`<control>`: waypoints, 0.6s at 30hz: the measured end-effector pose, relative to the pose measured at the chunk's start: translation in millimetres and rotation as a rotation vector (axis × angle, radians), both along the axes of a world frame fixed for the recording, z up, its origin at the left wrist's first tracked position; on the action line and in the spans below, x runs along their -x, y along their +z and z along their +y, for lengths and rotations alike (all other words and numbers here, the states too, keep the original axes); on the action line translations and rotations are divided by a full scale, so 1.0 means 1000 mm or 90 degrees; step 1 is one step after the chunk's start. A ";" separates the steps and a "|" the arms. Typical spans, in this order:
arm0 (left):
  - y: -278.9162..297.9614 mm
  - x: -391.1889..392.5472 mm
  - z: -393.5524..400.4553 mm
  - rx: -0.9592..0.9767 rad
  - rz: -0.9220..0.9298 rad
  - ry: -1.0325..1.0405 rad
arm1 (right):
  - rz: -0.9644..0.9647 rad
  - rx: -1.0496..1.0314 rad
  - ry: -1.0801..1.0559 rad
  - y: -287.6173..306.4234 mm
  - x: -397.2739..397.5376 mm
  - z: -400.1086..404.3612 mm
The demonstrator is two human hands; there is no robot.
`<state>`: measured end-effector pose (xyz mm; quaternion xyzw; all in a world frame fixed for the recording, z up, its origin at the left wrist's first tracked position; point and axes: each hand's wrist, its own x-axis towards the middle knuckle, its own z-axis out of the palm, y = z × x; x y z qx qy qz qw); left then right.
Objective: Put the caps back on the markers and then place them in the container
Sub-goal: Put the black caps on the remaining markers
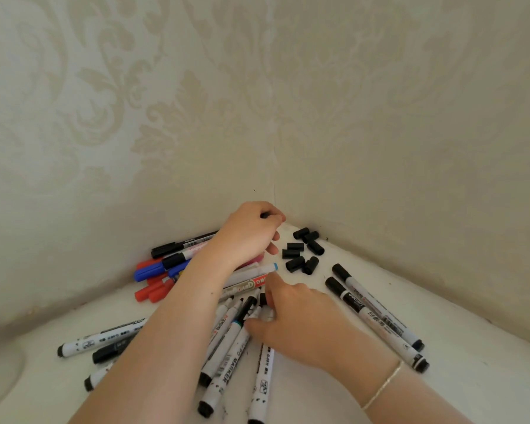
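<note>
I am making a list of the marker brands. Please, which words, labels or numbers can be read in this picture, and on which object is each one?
"deli" on the black band of a capped marker at the right.
"MARKER" on a white marker under the right hand.
"...OARD", with red label characters too blurred to read, on the marker between both hands.
Print on the black marker near the wall: too small to read.
Other barrels: blurred print.

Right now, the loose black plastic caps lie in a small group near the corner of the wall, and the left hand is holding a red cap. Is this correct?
Not quite. In the head view the loose black plastic caps do lie grouped near the wall corner, but the small object the left hand pinches at its fingertips is black, not red. The rest of your statement holds.
</note>
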<state>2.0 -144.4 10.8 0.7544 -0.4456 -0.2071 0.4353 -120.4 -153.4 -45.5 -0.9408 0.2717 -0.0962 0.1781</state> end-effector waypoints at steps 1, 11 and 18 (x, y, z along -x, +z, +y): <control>0.000 -0.001 -0.001 0.003 0.019 0.007 | 0.003 -0.007 0.004 0.001 0.001 0.000; 0.003 -0.010 0.003 0.074 0.110 0.022 | -0.224 -0.371 -0.152 0.010 0.012 -0.037; -0.001 -0.014 0.005 0.075 0.145 0.023 | -0.567 -0.622 -0.169 0.020 0.023 -0.055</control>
